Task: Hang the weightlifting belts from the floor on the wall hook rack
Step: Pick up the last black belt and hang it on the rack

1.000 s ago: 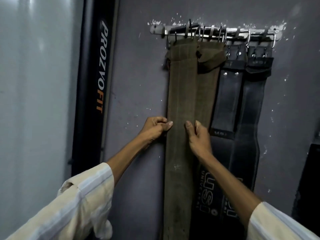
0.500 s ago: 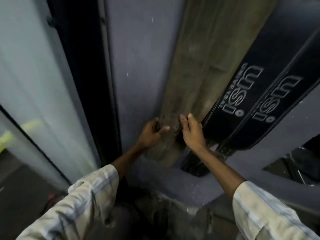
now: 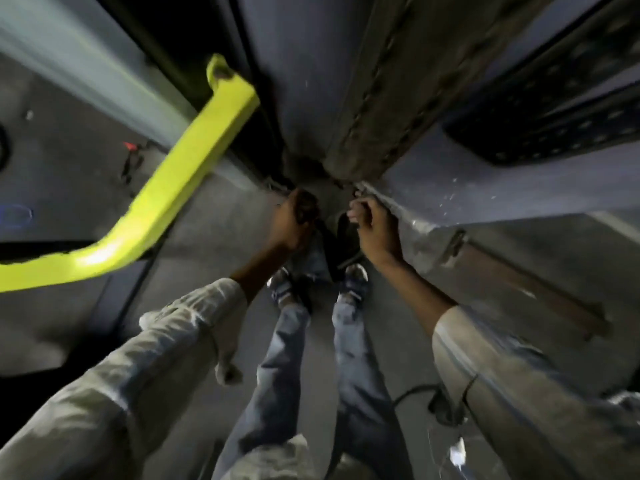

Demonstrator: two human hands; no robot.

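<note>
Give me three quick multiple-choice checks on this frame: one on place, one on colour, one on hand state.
1. Where does the olive belt's lower end sit?
A. Just above both hands
B. Behind the shoes
C. On the curved bar

2. What colour is the curved bar?
A. Red
B. Yellow-green
C. White

3. How is the left hand?
A. Flat, fingers spread
B. Out of view
C. Curled, near the right hand

Answers: 1 A, its end hangs right over them; 2 B, bright yellow-green; 3 C, fingers curled, though blur hides any grip.

Dim interior, heavy motion blur throughout; wide-angle distortion bends the edges. A glare patch sits on the yellow bar (image 3: 145, 216); deep shadow pools where wall meets floor (image 3: 214, 244).
</note>
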